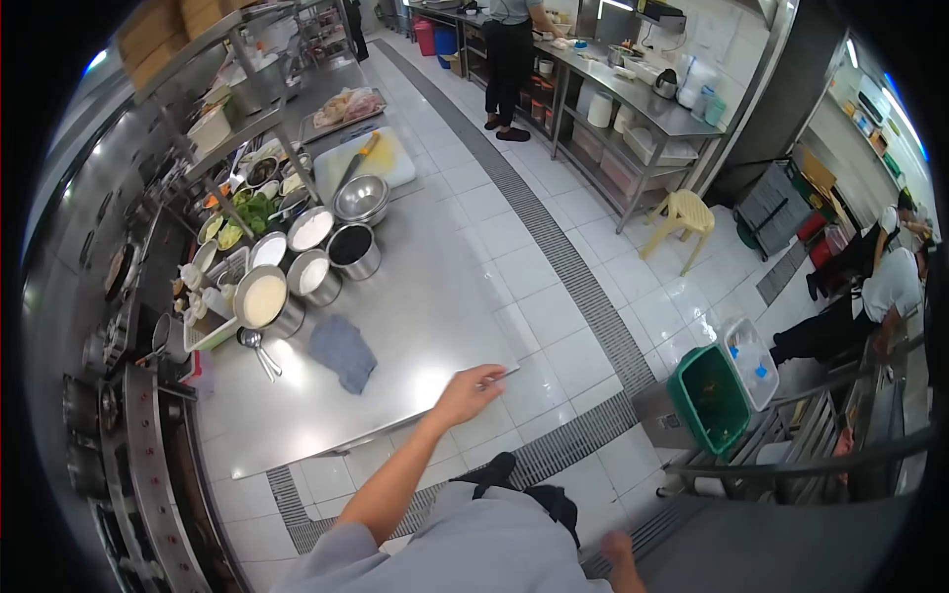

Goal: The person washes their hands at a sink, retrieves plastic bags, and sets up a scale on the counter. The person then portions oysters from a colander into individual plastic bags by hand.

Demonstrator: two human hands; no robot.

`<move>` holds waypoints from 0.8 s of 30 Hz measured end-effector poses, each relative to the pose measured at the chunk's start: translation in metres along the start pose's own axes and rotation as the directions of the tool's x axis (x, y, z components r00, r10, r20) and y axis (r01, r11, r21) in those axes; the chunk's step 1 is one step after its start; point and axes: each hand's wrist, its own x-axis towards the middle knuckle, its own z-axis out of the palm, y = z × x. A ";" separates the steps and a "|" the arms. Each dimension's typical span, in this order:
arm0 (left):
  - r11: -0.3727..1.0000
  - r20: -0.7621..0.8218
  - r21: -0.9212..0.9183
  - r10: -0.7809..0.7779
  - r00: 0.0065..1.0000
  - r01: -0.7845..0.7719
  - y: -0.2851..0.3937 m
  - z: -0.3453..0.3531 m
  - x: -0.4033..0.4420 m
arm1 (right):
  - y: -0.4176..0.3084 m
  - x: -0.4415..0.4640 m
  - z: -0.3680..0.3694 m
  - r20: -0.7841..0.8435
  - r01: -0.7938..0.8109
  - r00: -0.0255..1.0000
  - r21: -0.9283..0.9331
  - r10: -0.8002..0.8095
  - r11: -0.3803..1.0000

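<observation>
Near the front right corner of the steel table [425, 326], my left hand [469, 397] is loosely curved, with its thumb and fingers slightly apart. Nothing can be made out in it; whether it touches the table edge is unclear. My right hand [618, 547] is low at the bottom right, beside my body, blurred, its fingers not distinct. A crumpled grey-blue cloth [343, 354] lies on the table. Left of it are two metal ladles [259, 346] and a pot of cream-coloured sauce [265, 300].
A knife [356, 161] lies on a cutting board [390, 173] at the table's far end. A green bin [710, 400] stands right of me; a yellow stool [689, 215] is farther off. One person [506, 59] stands at the back counter, others at right.
</observation>
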 end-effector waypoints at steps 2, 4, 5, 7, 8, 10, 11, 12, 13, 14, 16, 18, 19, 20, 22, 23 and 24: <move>0.995 0.120 0.018 0.093 0.988 -0.096 0.021 0.037 0.054 | -0.016 -0.058 0.031 -0.229 -0.148 0.967 -0.142 0.113 0.979; 0.967 0.271 0.089 0.206 0.940 -0.237 0.045 0.074 0.100 | 0.043 -0.027 0.003 -0.283 -0.304 0.914 0.002 0.292 0.953; 0.946 0.360 0.119 0.243 0.901 -0.302 0.054 0.091 0.123 | 0.027 -0.039 0.006 -0.301 -0.346 0.895 -0.002 0.329 0.938; 0.923 0.476 0.162 0.238 0.846 -0.350 0.065 0.122 0.172 | -0.019 -0.036 0.012 -0.308 -0.364 0.885 0.009 0.349 0.931; 0.893 0.582 0.196 0.226 0.781 -0.405 0.071 0.134 0.198 | -0.043 -0.028 0.008 -0.314 -0.354 0.886 0.013 0.340 0.935; 0.896 0.640 0.243 0.139 0.756 -0.371 0.090 0.150 0.240 | -0.093 -0.003 -0.006 -0.311 -0.310 0.905 -0.013 0.290 0.951; 0.880 0.635 0.290 0.118 0.764 -0.377 0.089 0.158 0.265 | -0.125 0.015 -0.016 -0.307 -0.270 0.919 -0.032 0.247 0.962; 0.861 0.632 0.338 0.092 0.769 -0.381 0.087 0.164 0.286 | -0.162 0.033 -0.030 -0.302 -0.213 0.935 -0.067 0.184 0.975; 0.861 0.623 0.345 0.088 0.777 -0.374 0.085 0.167 0.303 | -0.200 0.057 -0.043 -0.292 -0.143 0.951 -0.104 0.107 0.984; 0.862 0.592 0.362 0.081 0.802 -0.354 0.082 0.167 0.318 | -0.241 0.086 -0.058 -0.274 -0.049 0.962 -0.165 0.002 0.985; 0.863 0.535 0.391 0.069 0.842 -0.319 0.078 0.156 0.348 | -0.338 0.160 -0.088 -0.106 0.253 0.928 -0.525 -0.357 0.812; 0.908 0.348 0.380 0.035 0.937 -0.175 0.070 0.140 0.361 | -0.441 0.244 -0.119 0.176 0.440 0.663 -0.878 -0.728 0.189; 0.911 0.327 0.382 0.026 0.945 -0.158 0.061 0.131 0.367 | -0.503 0.266 -0.108 -0.087 0.414 0.791 -0.654 -0.606 0.633; 0.915 0.249 0.392 -0.012 0.968 -0.089 0.049 0.121 0.374 | -0.575 0.256 -0.085 -0.129 0.461 0.782 -0.538 -0.610 0.705; 0.916 0.141 0.400 -0.087 0.986 0.023 0.026 0.102 0.387 | -0.690 0.284 -0.077 -0.025 0.538 0.751 -0.555 -0.659 0.634; 0.913 0.113 0.403 -0.123 0.986 0.068 0.018 0.092 0.394 | -0.736 0.293 -0.064 -0.049 0.555 0.724 -0.552 -0.688 0.623; 0.913 0.108 0.401 -0.126 0.986 0.073 0.011 0.084 0.401 | -0.775 0.302 -0.054 -0.028 0.562 0.702 -0.592 -0.712 0.577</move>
